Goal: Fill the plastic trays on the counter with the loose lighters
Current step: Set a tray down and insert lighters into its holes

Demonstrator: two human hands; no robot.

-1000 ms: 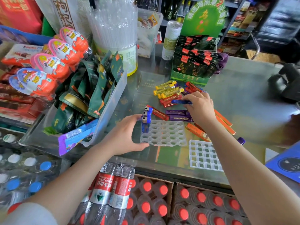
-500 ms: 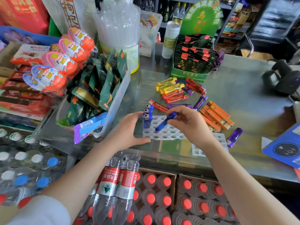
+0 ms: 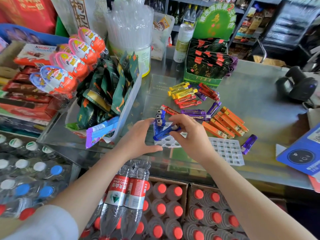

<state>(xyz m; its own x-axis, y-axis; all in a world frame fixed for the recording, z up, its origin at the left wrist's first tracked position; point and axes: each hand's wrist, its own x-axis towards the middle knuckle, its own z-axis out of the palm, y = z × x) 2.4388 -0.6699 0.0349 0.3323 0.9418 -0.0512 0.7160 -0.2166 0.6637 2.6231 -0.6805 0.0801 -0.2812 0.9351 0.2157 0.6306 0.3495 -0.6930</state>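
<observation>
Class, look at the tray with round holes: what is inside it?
Three blue lighters stand upright in the round-hole tray. Near holes look empty. The right hand, holding another blue lighter, covers the rest.

Chocolate eggs (image 3: 74, 56), a straw tub (image 3: 131, 32), a barcode scanner (image 3: 297, 84) and water bottles (image 3: 124, 196) crowd the shop.

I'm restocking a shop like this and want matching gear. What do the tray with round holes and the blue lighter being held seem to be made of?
The tray looks like thin, clear moulded plastic: the counter shows through it and its rims glint. The blue lighter in the right hand looks like translucent glossy plastic with a shiny, probably metal, cap.
</observation>
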